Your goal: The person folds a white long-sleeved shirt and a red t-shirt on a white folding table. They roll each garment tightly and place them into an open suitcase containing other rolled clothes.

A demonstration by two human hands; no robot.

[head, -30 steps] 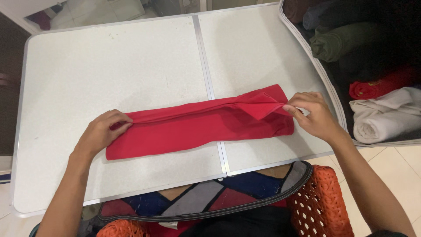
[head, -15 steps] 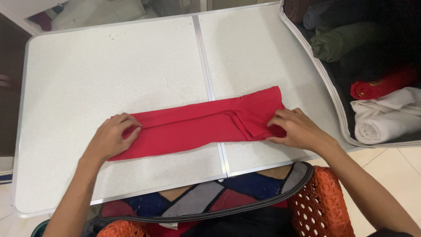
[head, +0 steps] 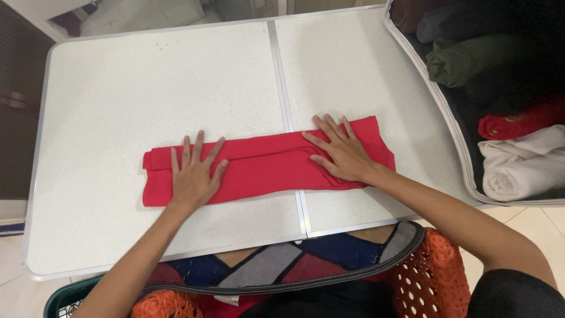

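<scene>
White and faintly speckled, the folding table (head: 147, 88) fills most of our view, with a metal seam running from its far edge to its near edge a little right of the middle.

Our left hand (head: 193, 175) lies flat, palm down, fingers spread, on the left part of the red folded garment (head: 265, 165); it presses and clasps nothing. Our right hand (head: 343, 153) is likewise open and flat on the right part of the same cloth, fingers fanned toward the far edge, the thumb pointing left along a fold.

That garment is folded into a long narrow band lying across the table, nearer the near edge than the far one. It straddles the seam, with the longer share on the left panel. Its left end is squared off and shows a doubled hem; its right end stops well short of the table's right edge.

Over the table's far right corner and right edge rests an open fabric storage case (head: 438, 94) with a pale zip rim. Inside it lie rolled clothes: an olive green roll (head: 465, 59), a red roll (head: 518, 121) and a white roll (head: 524, 168), with darker pieces at the far end.

Below the near edge we see an orange woven plastic basket (head: 432, 277) holding a patchwork cloth (head: 282, 265) of blue, grey and red.
</scene>
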